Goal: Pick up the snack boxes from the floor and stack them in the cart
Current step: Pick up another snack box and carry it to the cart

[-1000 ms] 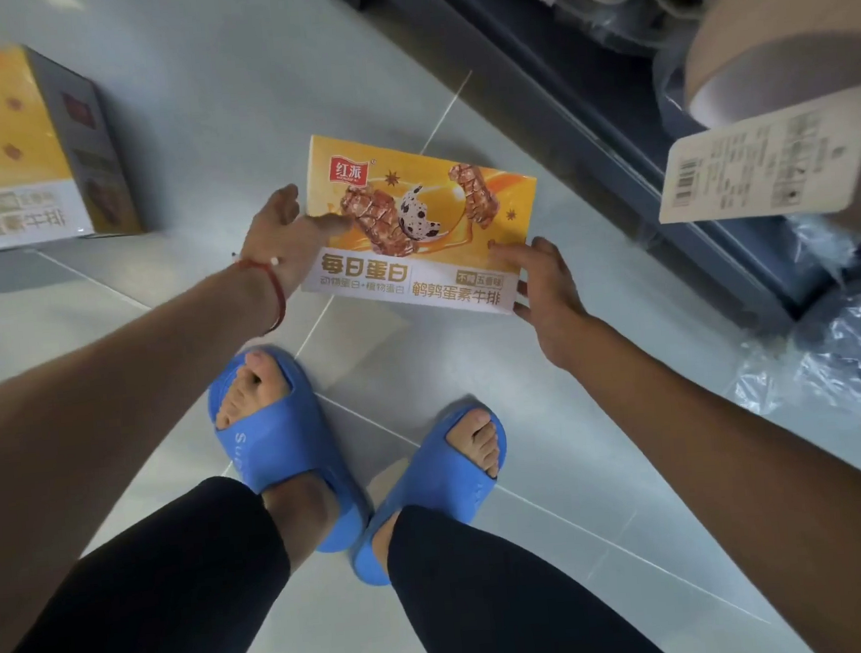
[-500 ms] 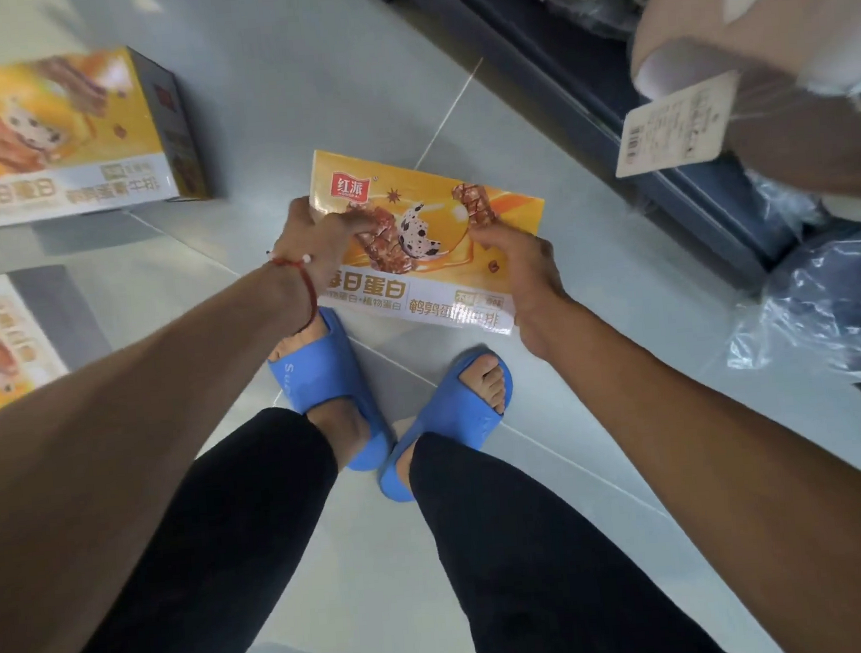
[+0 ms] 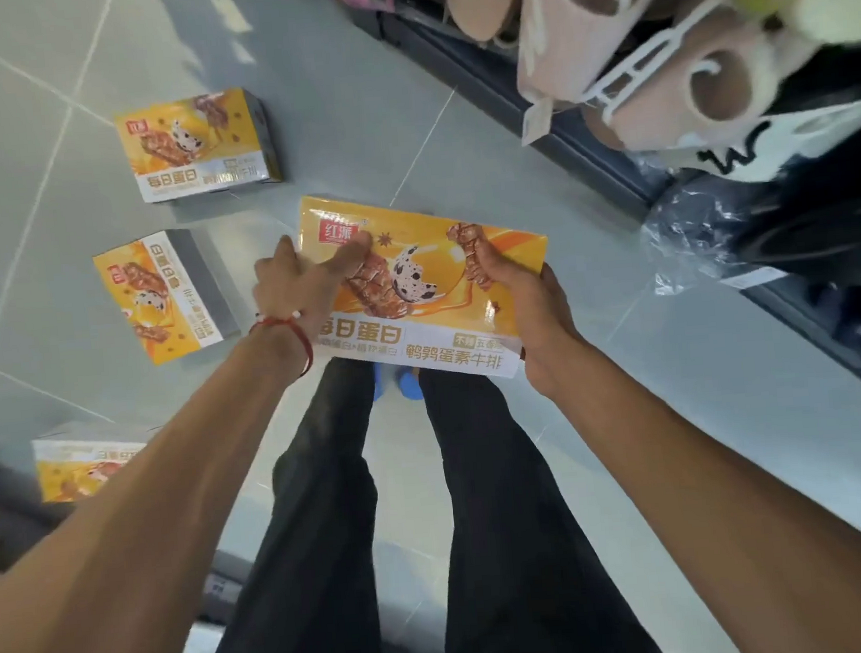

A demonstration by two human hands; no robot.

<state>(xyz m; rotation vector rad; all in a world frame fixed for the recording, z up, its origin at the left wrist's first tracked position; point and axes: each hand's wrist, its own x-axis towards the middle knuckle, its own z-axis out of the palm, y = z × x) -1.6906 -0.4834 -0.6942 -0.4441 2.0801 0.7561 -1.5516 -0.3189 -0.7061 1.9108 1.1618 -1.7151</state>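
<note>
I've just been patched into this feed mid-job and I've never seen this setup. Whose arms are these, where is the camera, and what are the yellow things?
There is no machine here. The arms belong to a person, and the single camera sits on their head, looking down past their legs at the grey tiled floor. The left hand, with a red cord at the wrist, and the right hand grip opposite ends of one yellow snack box, held flat over the feet. Two more lie on the floor to the left, apart from each other: a far box and a near box. A fourth box shows at the lower left, partly behind the left forearm; what it rests on I cannot tell. The slipper shelf on the right is not part of the job.
</note>
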